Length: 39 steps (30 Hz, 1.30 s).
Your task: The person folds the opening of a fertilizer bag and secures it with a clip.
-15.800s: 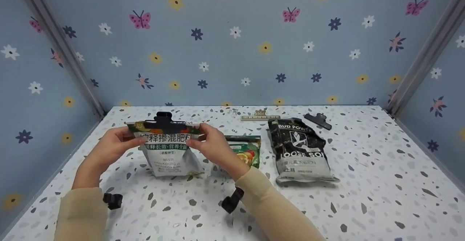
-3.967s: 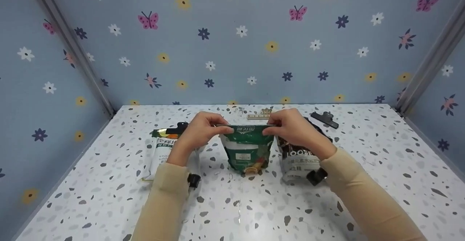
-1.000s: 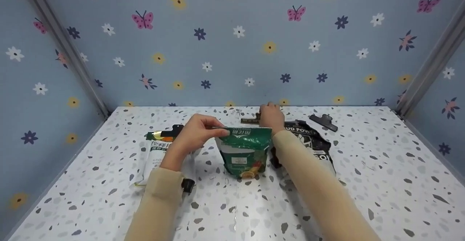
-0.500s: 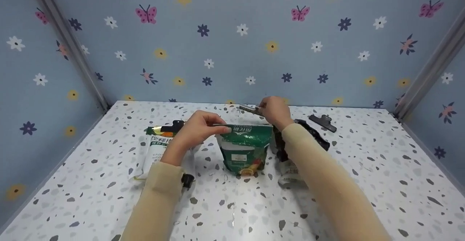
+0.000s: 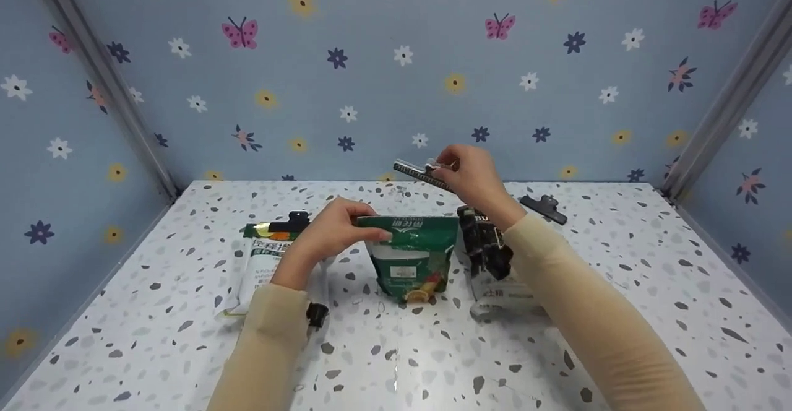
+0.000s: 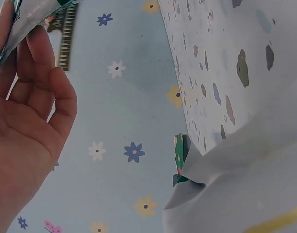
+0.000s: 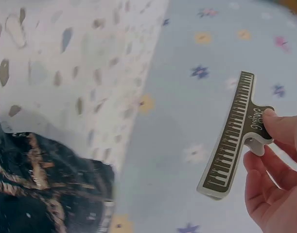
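Take the green pouch as the centre of your clock, twelve pointing away from you. Nearest, your left sleeve comes in from seven o'clock with a small black device at its cuff; your right sleeve comes from five and hides part of the black bag at three. The white bag is at nine, partly hidden behind your left arm, with a black clip across its top. Between these two bags the green pouch stands upright on the speckled table. Your left hand pinches its top edge at the ten o'clock corner, thumb in front. Beyond that edge, at twelve and raised off the table, is the piano-key clip; your right hand, at one, pinches it by the handles, thumb on the plate lettered "Music". Its bar slants toward ten o'clock, apart from the pouch. At two, near the table's far edge, rests a loose dark clip. Farthest, at twelve, rises the blue flowered wall.
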Each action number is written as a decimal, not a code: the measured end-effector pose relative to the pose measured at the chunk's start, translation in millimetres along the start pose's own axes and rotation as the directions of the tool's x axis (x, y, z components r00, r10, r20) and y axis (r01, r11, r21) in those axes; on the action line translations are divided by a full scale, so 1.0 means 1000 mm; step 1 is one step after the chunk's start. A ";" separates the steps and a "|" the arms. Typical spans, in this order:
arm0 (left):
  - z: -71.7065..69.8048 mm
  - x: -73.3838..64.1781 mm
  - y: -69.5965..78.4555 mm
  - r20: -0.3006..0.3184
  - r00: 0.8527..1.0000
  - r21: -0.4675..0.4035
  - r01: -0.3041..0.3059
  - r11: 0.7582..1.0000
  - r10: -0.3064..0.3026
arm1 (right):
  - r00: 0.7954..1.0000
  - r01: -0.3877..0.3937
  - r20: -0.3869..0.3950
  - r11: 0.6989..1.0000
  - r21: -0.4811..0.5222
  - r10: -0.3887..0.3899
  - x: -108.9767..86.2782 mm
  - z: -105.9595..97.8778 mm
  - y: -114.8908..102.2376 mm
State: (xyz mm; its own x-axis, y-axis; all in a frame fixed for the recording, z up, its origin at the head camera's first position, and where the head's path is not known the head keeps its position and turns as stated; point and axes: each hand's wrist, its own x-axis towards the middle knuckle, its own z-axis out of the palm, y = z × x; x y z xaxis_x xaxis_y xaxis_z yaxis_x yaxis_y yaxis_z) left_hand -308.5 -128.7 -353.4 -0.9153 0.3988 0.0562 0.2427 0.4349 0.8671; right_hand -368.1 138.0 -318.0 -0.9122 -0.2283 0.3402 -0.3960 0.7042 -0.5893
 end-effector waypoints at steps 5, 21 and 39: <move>-0.001 -0.001 0.001 -0.005 1.000 0.015 0.003 1.000 -0.003 | 0.999 0.041 0.024 0.998 0.037 -0.042 -0.018 -0.015 -0.021; 0.005 0.003 -0.001 0.029 0.998 0.046 0.047 0.998 -0.049 | 0.976 0.203 0.071 0.978 0.054 -0.207 -0.056 -0.039 -0.050; 0.005 0.005 -0.003 0.021 0.999 -0.014 -0.025 1.000 0.025 | 0.957 0.242 0.165 0.970 -0.010 -0.237 -0.059 -0.012 -0.065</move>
State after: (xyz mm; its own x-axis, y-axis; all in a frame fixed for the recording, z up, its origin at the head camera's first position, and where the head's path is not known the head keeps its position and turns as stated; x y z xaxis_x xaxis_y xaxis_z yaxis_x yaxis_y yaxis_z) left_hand -311.9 -124.4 -358.3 -0.9019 0.4267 0.0671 0.2605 0.4133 0.8725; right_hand -287.4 113.6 -290.8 -0.7969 -0.4963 0.3444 -0.6037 0.6351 -0.4818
